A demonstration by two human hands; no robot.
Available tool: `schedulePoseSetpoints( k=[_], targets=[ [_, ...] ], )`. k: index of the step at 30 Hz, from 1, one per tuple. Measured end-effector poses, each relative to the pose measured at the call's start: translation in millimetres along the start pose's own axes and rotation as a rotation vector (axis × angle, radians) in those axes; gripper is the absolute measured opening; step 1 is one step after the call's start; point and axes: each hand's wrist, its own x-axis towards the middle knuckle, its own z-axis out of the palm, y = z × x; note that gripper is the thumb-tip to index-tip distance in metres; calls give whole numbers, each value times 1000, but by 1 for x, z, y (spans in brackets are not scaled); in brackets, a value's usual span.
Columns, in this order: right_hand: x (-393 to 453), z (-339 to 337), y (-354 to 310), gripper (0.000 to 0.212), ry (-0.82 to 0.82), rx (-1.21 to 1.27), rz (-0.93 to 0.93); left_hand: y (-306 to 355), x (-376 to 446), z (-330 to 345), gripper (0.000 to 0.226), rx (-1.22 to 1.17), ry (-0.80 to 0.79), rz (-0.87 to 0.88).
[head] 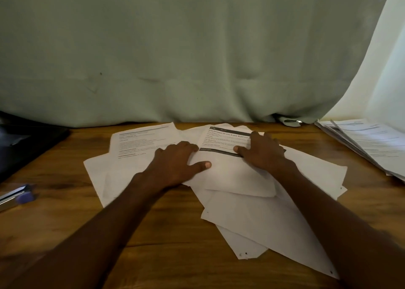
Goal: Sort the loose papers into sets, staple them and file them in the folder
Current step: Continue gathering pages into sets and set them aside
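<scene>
While both hands sit on the loose papers [252, 212] at table centre, the dark folder [28, 144] lies at 9 o'clock by the table's far-left edge; what it holds, if anything, can't be made out. One stapler [16, 195], silver with a purple end, lies at 8 o'clock near the left edge, well apart from the pile. One separate paper stack [372, 144] sits at 3 o'clock, fanned, printed side up. Loose sheets overlap too much for an exact count; two show print, the rest look blank. Printed sheet with black bars [225, 142] lies at 12 o'clock on top of the pile. Left hand [175, 163] rests palm down on that sheet's left edge, fingers curled over the edge, thumb stretched flat along the paper. Right hand [262, 150] lies palm down on its right side, fingers spread and roughly straight, thumb pointing left on the black bar; pressing, not pinching. Both forearms reach in from 6 o'clock over the wooden table [175, 256]. Green cloth [175, 47] hangs behind.
</scene>
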Motion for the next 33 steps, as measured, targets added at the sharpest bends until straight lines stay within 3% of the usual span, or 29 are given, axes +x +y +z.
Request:
schedulePoseSetpoints(
  k=[6, 10, 14, 18, 23, 25, 30, 33],
  targets=[
    [11, -3, 15, 75, 28, 60, 33, -32, 0, -8, 92, 2, 79, -198],
    [8, -2, 14, 60, 147, 52, -22, -25, 3, -4, 82, -22, 122, -231],
    [9, 5, 8, 49, 137, 239, -76, -14, 9, -4, 82, -151, 154, -229],
    [14, 9, 1, 33, 112, 441, -76, -9, 33, -9, 57, -110, 197, -236],
    [14, 8, -5, 27, 97, 797, -75, -13, 57, -7, 36, -563, 479, -282],
    [15, 6, -7, 23, 126, 861, -83, -22, 58, -7, 31, -758, 517, -252],
    [14, 6, -3, 31, 245, 569, -103, -41, 46, -24, 31, -1489, 493, -213],
    [10, 4, 1, 30, 180, 387, -148, -51, 41, -32, 35, -1610, 479, -270]
  ],
)
